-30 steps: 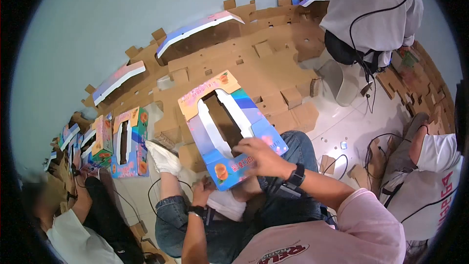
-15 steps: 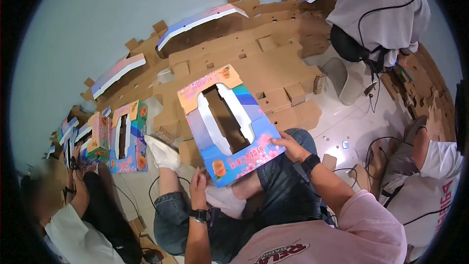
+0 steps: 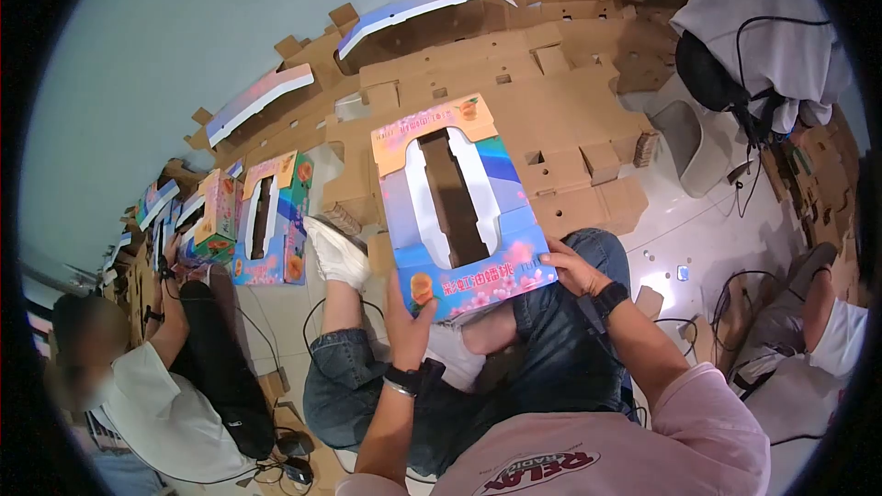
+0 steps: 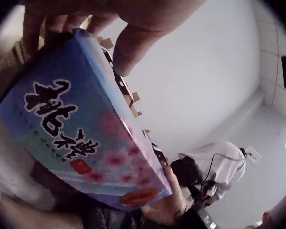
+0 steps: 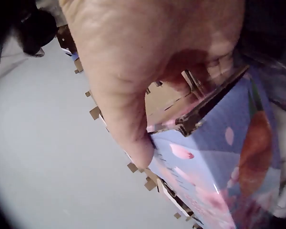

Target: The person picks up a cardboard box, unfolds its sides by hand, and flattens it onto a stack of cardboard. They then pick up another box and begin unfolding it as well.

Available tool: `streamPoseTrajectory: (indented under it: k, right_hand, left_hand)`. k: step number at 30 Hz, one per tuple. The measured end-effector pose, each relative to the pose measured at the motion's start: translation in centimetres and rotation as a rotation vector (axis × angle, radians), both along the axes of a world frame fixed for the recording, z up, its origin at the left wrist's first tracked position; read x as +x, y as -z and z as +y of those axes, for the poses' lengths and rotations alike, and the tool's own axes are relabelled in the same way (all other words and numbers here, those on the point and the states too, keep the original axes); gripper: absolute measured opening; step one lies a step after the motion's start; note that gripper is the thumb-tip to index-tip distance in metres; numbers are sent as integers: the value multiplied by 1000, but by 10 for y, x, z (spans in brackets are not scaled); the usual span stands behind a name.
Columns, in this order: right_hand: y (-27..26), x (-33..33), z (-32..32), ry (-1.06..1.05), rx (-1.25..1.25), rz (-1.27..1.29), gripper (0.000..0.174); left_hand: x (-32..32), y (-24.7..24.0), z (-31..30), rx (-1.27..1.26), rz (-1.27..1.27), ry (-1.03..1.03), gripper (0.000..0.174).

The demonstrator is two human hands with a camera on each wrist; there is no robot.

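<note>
Printed box (image 3: 478, 193): my left grip (image 3: 410, 323) has joined my right grip (image 3: 579, 272), holding both near corners, likely steadying it.

Free slot (image 3: 453, 197) in box (image 3: 488, 283), cardboard (image 3: 514, 119) obstructing beyond

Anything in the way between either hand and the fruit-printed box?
Nothing visible: the left hand and right hand are both already on the box, at its near left and near right corners.
</note>
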State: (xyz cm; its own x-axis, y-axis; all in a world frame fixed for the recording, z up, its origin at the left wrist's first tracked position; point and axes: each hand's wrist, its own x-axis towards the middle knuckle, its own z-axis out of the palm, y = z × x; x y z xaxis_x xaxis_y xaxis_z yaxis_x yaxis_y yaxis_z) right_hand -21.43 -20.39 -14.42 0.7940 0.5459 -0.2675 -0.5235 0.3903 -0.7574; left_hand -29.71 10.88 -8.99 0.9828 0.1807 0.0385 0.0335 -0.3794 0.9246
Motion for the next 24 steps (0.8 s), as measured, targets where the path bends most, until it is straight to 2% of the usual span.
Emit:
streamPoseTrajectory:
  k: [1,2,4,5,7,8,10,15,22,24]
  right_hand:
    - [1,0,0,-1,2,2,78]
    - [2,0,0,-30,-51,-55,82]
    - [3,0,1,-61,-103,-112,87]
    - [4,0,3,-68,-108,-121,90]
    - [4,0,6,-78,-109,-130,93]
    - [2,-1,6,-77,-129,-129,93]
    - [-1,-2,8,-76,-149,-127,94]
    - [0,-3,10,-82,-148,-155,93]
    - [-2,-2,10,-85,-107,-136,93]
    - [-6,-3,11,-71,-86,-145,93]
  left_hand:
    - [1,-7,-7,221,-35,-47,74]
    - [4,-13,-14,224,-34,-48,74]
    - [11,-24,-29,516,-189,-17,74]
    - [15,-30,-36,517,-188,-18,74]
    - [25,-37,-51,638,-219,112,72]
    - [31,-38,-58,641,-218,112,72]
    - [41,-37,-72,469,-207,254,67]
    - [64,-31,-100,528,-167,381,70]
    - [87,-22,-120,644,-206,365,70]
    - [94,-26,-125,669,-225,355,63]
